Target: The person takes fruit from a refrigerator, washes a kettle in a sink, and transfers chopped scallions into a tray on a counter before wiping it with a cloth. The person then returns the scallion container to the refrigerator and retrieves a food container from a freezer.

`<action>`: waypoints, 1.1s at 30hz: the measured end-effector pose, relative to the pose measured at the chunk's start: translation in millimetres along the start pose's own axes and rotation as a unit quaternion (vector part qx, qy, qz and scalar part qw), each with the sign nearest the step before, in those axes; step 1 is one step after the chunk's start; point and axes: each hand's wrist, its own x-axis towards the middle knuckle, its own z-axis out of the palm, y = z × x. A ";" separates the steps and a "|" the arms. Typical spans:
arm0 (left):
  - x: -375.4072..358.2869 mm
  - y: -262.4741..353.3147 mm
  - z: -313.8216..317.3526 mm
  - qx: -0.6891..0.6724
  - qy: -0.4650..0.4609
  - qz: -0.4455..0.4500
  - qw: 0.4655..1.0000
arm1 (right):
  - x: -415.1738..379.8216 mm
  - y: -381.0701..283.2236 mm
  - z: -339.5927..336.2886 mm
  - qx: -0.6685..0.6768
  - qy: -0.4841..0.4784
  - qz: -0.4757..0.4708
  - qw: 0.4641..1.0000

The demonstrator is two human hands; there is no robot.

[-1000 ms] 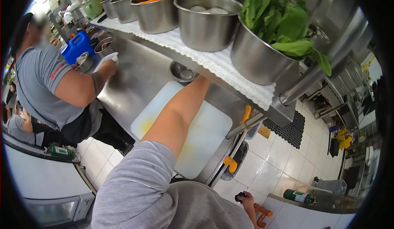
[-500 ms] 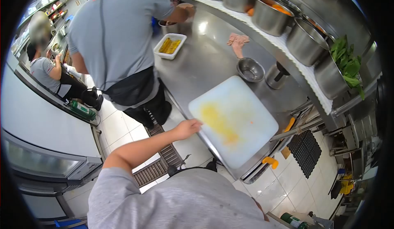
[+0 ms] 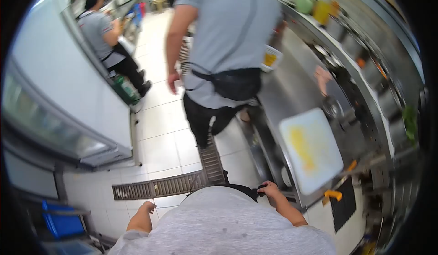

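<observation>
At the lower left, my left hand (image 3: 147, 207) hangs beside my body over the tiled floor, its fingers loosely bent and nothing visible in them. My right hand (image 3: 270, 190) is low by my right hip, close to the front edge of the steel counter (image 3: 285, 93). Its fingers are closed about a small black thing (image 3: 261, 190) at my waist, too small to make out. A white cutting board (image 3: 326, 141) with yellow stains lies on the counter, beyond my right hand and apart from it.
A co-worker in grey (image 3: 230, 36) stands ahead by the counter, near a white tub (image 3: 271, 58) of yellow food. Another person (image 3: 98, 31) stands farther left. A white fridge (image 3: 64, 81) lines the left side. A floor drain grate (image 3: 159, 189) crosses the tiles. A metal bowl (image 3: 332, 107) and pink cloth (image 3: 323, 79) lie on the counter.
My view has turned left, so the board and counter now sit farther right. My left hand has gone from the board's edge down to my side. My right hand has come into view.
</observation>
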 end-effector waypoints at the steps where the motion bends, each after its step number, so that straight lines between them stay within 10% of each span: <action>1: -23.0 1.6 -3.2 0.013 0.031 -0.047 0.998 | 18.1 -23.8 8.3 -0.025 -0.017 -0.033 0.999; 7: -32.8 -55.1 44.7 -0.366 0.145 0.019 0.919 | 75.7 -168.0 52.7 -0.220 -0.140 -0.131 0.957; 17: -48.4 -101.1 70.9 -0.238 0.011 -0.023 0.971 | 103.2 -302.7 128.3 -0.311 -0.178 -0.201 0.912; 26: 31.7 -93.2 -73.6 -0.344 0.004 -0.056 0.937 | 185.7 -440.0 201.0 -0.332 -0.204 -0.167 0.906; 33: 97.5 -14.1 -229.6 -0.516 0.139 0.045 0.844 | 205.1 -681.4 260.1 -0.357 -0.214 -0.366 0.832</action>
